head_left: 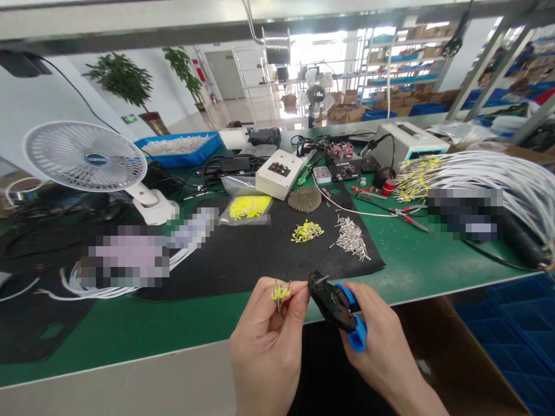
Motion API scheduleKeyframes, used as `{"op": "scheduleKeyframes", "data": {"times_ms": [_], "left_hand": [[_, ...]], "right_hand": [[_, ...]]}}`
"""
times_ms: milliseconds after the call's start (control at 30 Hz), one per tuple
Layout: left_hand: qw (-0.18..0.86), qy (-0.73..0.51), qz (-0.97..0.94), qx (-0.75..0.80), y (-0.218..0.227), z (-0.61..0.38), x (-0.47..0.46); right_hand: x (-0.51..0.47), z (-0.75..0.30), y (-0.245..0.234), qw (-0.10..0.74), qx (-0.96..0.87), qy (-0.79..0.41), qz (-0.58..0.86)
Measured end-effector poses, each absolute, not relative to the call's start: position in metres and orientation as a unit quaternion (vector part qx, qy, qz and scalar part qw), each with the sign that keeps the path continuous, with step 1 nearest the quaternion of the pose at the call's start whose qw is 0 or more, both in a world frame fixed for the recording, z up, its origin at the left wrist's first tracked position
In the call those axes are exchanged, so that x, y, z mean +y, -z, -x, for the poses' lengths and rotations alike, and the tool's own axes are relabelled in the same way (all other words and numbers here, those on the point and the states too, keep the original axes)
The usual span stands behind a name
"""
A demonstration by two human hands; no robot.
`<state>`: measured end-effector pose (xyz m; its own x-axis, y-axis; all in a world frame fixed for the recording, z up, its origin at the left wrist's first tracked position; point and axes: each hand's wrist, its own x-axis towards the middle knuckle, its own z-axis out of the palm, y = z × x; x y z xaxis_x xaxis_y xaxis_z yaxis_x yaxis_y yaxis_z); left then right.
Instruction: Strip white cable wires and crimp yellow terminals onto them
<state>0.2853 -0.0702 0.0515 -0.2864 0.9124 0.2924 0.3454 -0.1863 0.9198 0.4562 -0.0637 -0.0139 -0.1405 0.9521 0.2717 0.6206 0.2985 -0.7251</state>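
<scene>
My left hand (271,341) is closed, pinching several small yellow-sleeved terminals (281,290) that stick up between its fingers. Its fingertips meet the head of the crimping pliers (332,305), where a thin metal pin pokes out of the jaws. Wrapped round the blue handles of those pliers is my right hand (381,338). On the black mat beyond lie a small heap of yellow-sleeved terminals (307,231) and a heap of bare silver terminals (352,237). Further back is a clear bag of yellow sleeves (249,207).
A white fan (95,159) stands at the left. A thick bundle of white wires (498,173) with yellow ends occupies the right side. Pliers with red handles (407,216), a control box (280,173) and a blue tray (177,151) sit further back.
</scene>
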Motion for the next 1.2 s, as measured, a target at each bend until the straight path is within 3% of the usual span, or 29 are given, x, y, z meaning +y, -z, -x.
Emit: {"op": "scheduleKeyframes", "data": {"times_ms": [300, 833, 1200], "left_hand": [[0.258, -0.549, -0.549, 0.575, -0.049, -0.291, -0.067], [0.234, -0.548, -0.581, 0.554, -0.056, -0.298, -0.047], [0.219, -0.566, -0.59, 0.532, -0.069, -0.294, -0.079]], "right_hand": [[-0.051, -0.463, 0.018, 0.373, -0.708, -0.287, 0.527], [-0.024, -0.462, 0.034, 0.385, -0.693, -0.276, 0.543], [-0.075, -0.475, -0.028, 0.354, -0.728, -0.347, 0.473]]}}
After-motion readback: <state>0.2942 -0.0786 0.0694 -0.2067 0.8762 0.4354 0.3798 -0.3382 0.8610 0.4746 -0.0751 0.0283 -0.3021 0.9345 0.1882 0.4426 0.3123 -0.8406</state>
